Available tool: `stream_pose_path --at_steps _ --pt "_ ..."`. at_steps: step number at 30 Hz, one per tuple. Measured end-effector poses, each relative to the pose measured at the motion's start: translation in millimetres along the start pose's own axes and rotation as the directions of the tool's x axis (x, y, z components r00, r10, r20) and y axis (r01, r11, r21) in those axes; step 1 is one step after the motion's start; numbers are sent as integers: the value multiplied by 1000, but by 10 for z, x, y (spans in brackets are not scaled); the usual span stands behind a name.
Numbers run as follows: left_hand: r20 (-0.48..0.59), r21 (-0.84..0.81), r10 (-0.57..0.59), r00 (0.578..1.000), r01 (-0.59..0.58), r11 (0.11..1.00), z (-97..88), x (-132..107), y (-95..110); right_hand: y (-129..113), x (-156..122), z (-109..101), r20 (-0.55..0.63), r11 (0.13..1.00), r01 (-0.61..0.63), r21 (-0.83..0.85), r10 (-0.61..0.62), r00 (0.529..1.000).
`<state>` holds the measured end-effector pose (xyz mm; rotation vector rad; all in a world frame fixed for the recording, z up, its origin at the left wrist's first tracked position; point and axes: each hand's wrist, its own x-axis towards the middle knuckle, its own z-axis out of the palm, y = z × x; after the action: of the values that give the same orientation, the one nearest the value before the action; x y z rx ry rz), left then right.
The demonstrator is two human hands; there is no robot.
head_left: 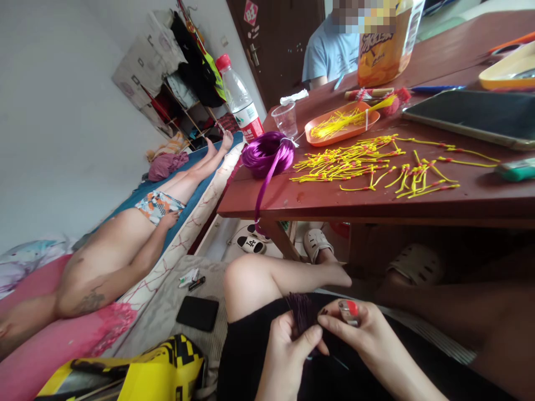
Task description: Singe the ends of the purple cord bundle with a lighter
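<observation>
My left hand (290, 345) is closed around a bundle of dark purple cords (301, 312), whose cut ends fan out above the thumb. Close beside it, my right hand (355, 326) is in a pinch, thumb against fingertip at the bundle's edge. What lies in that pinch is too small to make out. A small red and grey piece (349, 311) shows at the right hand's fingers; its kind is unclear. Both hands are over my lap, on black cloth. On the table lie a coil of purple cord (270, 156), one tail hanging over the edge, and many knotted yellow cords (355, 159).
The dark red table (267, 205) carries an orange tray (311, 136) of yellow cords, a plastic cup (285, 118), a bottle (240, 100) and a phone (476, 114). One person (330, 53) sits across; another (112, 245) lies on the bed at left. A black wallet-like object (198, 313) lies nearby.
</observation>
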<state>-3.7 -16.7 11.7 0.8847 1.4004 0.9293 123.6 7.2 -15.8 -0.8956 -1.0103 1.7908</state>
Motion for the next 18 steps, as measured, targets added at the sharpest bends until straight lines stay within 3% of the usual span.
stream_pose_path --at_steps 18 --pt "-124 46 87 988 -82 996 61 -45 33 108 22 2 -79 1000 -5 -15 4 997"
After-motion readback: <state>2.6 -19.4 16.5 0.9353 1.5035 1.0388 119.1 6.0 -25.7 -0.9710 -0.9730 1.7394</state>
